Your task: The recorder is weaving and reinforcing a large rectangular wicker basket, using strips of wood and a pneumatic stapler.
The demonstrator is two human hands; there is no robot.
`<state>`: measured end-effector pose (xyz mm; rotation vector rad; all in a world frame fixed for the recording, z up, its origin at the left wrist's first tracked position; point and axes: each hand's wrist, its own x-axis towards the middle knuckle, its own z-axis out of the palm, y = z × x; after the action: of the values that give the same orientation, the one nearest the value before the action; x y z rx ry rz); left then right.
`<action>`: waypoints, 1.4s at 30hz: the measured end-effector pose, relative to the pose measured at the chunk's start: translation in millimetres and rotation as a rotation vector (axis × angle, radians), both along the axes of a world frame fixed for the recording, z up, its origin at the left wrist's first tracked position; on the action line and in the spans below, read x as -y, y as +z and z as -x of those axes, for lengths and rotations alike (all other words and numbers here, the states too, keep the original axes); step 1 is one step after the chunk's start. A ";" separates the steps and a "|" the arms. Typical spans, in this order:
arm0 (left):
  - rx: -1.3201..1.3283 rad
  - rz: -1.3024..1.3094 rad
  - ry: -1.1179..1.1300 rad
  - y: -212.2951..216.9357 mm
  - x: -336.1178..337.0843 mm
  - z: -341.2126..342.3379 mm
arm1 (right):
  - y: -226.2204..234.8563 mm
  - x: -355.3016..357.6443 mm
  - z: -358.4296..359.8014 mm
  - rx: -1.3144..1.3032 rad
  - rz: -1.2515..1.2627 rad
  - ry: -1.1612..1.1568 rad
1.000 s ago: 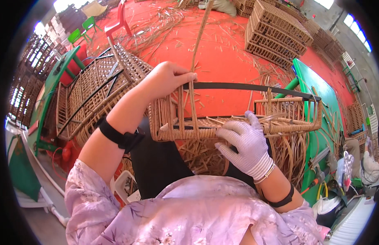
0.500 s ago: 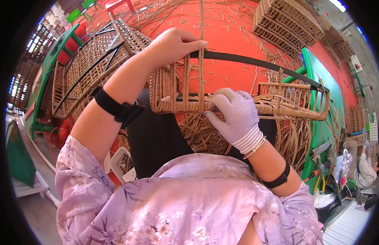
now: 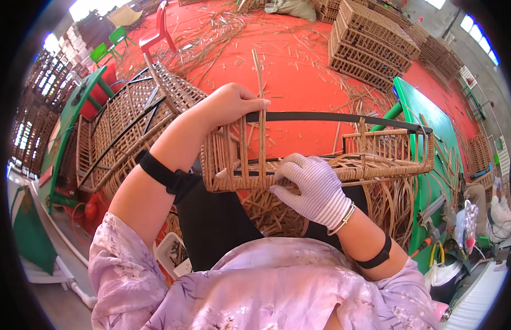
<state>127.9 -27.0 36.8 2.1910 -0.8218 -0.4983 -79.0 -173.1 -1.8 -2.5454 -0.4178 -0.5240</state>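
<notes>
A partly woven rattan basket (image 3: pixel 321 159) on a black metal frame lies across my lap. My left hand (image 3: pixel 231 104), bare, grips the frame's top rail at its left end, beside an upright rattan strip (image 3: pixel 261 110) that sticks up above the frame. My right hand (image 3: pixel 316 187) wears a white knit glove and presses on the woven lower band of the basket, fingers curled over the weave near the foot of that strip.
Finished woven cages (image 3: pixel 129 121) lie to my left and more are stacked (image 3: pixel 371 44) far ahead on the red floor. Loose rattan strips (image 3: pixel 393 203) hang under the basket. A green table (image 3: pixel 426 121) stands right, with tools (image 3: pixel 431 242) beside it. Red and green plastic chairs (image 3: pixel 156 33) stand at the back left.
The view has tilted down and the basket sits lower in the picture. My left hand stays on the top rail; the upright strip now shows its free end.
</notes>
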 end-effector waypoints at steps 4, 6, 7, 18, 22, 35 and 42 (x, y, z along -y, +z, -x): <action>0.048 -0.007 -0.027 -5.6 0.3 -0.2 | 2.4 2.8 -2.5 -0.054 -0.073 0.022; 0.312 0.042 0.054 -8.4 0.6 5.6 | 6.4 3.3 -3.4 -0.076 -0.083 0.025; 0.313 0.043 0.052 -12.3 0.5 6.2 | 8.4 3.1 -4.5 -0.139 -0.087 0.011; 0.001 -0.044 0.062 15.1 -2.4 25.4 | 13.8 23.1 -44.0 -0.537 -0.216 -0.141; 0.122 0.069 0.017 -6.8 -4.4 10.0 | -8.1 16.9 -67.9 -0.742 -1.267 0.051; 0.384 0.087 -0.110 -3.3 -12.0 34.7 | -9.7 2.9 -68.3 -0.626 -0.861 -0.074; 0.522 0.068 -0.129 -5.3 -11.8 37.4 | 30.3 4.7 -50.6 -0.358 -0.486 -0.112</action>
<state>90.5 -15.2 31.5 2.2408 -1.2379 0.0547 -28.4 -177.8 28.6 -2.1319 -0.0106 -0.1697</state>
